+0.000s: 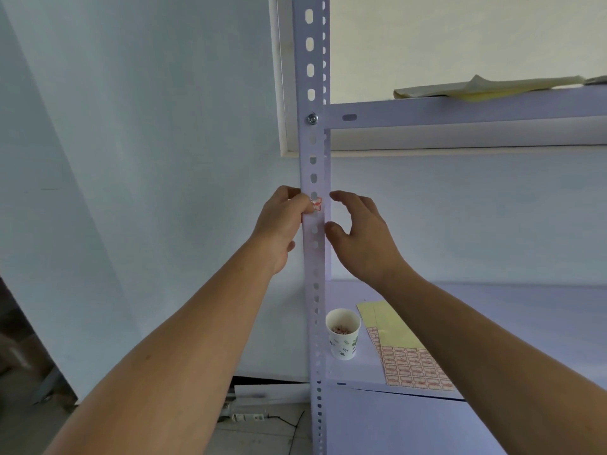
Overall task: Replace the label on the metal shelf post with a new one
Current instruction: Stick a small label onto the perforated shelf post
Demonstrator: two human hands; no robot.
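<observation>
Left hand (282, 221): fingertips bunched, pinching left edge of label (317, 204). Right hand (358, 238) at its 3 o'clock: fingers loosely spread, holding nothing. Label on post (312, 152) face: thin, light, likely tears easily; lift corner, peel slowly.

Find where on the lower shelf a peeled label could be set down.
Free: the back of the lower shelf, between the label sheet and the wall, right of the shelf post. Crowded: the front left corner, where the paper cup and label sheet sit side by side.
</observation>
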